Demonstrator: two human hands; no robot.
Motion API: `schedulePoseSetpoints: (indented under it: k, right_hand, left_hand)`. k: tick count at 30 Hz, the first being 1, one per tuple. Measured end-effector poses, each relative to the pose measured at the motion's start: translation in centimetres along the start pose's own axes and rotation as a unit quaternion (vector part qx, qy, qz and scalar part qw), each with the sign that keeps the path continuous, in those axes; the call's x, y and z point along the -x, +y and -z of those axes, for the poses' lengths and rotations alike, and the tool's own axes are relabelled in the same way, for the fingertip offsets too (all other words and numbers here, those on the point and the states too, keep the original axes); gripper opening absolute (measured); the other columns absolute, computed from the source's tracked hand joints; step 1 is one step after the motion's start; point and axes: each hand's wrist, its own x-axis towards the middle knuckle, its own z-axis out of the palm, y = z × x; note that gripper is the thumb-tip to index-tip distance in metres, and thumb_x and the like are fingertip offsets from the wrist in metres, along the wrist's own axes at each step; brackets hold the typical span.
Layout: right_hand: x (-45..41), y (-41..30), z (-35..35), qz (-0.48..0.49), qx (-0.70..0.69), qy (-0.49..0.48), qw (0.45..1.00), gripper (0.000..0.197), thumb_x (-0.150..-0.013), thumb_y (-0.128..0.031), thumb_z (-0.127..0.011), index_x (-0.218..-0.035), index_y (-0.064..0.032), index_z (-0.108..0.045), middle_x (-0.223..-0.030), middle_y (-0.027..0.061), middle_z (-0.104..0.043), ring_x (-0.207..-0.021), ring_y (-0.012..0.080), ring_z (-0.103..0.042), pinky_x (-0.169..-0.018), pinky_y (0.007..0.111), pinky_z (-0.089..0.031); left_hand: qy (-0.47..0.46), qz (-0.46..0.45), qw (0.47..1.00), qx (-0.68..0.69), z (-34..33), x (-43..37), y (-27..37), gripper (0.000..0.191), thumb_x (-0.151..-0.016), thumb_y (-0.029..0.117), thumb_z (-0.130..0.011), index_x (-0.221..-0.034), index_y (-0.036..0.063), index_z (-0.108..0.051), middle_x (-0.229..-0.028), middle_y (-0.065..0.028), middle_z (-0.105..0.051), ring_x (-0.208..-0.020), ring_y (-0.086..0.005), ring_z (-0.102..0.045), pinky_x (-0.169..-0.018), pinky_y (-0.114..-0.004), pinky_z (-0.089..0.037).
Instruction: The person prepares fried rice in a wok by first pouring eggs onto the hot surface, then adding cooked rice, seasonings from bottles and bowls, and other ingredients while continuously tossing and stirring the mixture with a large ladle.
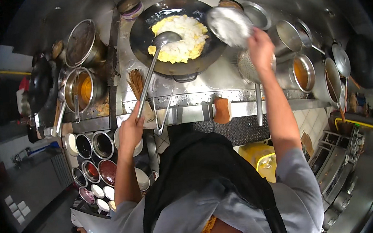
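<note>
My left hand (131, 129) grips the long handle of a metal ladle (167, 38). The ladle's bowl is over the left part of the food in a large black wok (176, 69). White rice (182, 26) lies on yellow cooked egg (194, 51) in the wok. At the wok's right rim, my right hand (261, 49) holds a round, shallow metal dish (228, 26) by its edge. The dish is tilted and blurred; whether its whitish surface is food or bare metal I cannot tell. Below that hand sits a perforated metal strainer (246, 67), partly hidden by my forearm.
A bamboo wok brush (135, 82) and metal tongs (164, 123) lie left of centre. An orange sponge (222, 110) rests on the stove's front edge. Pots (304, 72) flank the right; another pot (95, 102) holds orange liquid at left. Several seasoning containers (108, 172) stand lower left.
</note>
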Motion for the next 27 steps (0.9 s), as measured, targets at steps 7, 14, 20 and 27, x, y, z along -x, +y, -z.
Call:
schedulePoseSetpoints:
  k: [7,14,20,27]
  right_hand:
    - [-0.5,-6.4,-21.5,0.122,0.148,-0.396,0.898,0.026,-0.093,-0.01,-0.05,-0.112,-0.0045,-0.067,-0.155,0.0256,-0.044,-0.097,0.0399,-0.074,-0.081,0.048,-0.062]
    - [-9.6,-5.7,-18.7,0.171,0.073,-0.121,0.975,0.011,-0.089,-0.014,-0.063,-0.089,-0.0046,-0.068,-0.119,0.0217,-0.07,-0.076,0.0403,-0.073,-0.072,0.048,-0.061]
    - [-8.4,-3.1,0.1,0.046,0.002,0.099,0.994,0.012,-0.087,-0.012,-0.068,-0.087,-0.0001,-0.066,-0.089,0.0212,-0.072,-0.072,0.0367,-0.069,-0.07,0.044,-0.057]
    - [24.2,7.0,24.6,-0.554,-0.136,0.179,0.801,0.018,-0.09,-0.013,-0.061,-0.079,0.0013,-0.062,-0.074,0.0122,-0.07,-0.061,0.0188,-0.067,-0.057,0.035,-0.057]
  left_hand:
    - [0.014,0.072,0.996,0.049,2.2,5.7,-1.0,0.065,-0.091,0.009,-0.072,-0.151,0.022,-0.051,-0.073,-0.0214,-0.064,-0.064,-0.0327,-0.066,-0.064,-0.04,-0.052]
    - [0.07,0.021,0.997,0.023,4.7,6.5,0.8,0.064,-0.092,0.006,-0.069,-0.152,0.0206,-0.05,-0.082,-0.0231,-0.068,-0.07,-0.0371,-0.069,-0.067,-0.041,-0.054]
    - [0.061,-0.123,0.986,-0.091,3.6,0.8,5.2,0.071,-0.095,0.008,-0.064,-0.159,0.0221,-0.035,-0.082,-0.0251,-0.069,-0.073,-0.0465,-0.067,-0.067,-0.053,-0.053]
    - [-0.095,-0.136,0.973,-0.162,0.1,-8.3,2.3,0.066,-0.097,0.012,-0.056,-0.158,0.0287,-0.038,-0.101,-0.0272,-0.072,-0.089,-0.0413,-0.069,-0.081,-0.048,-0.053]
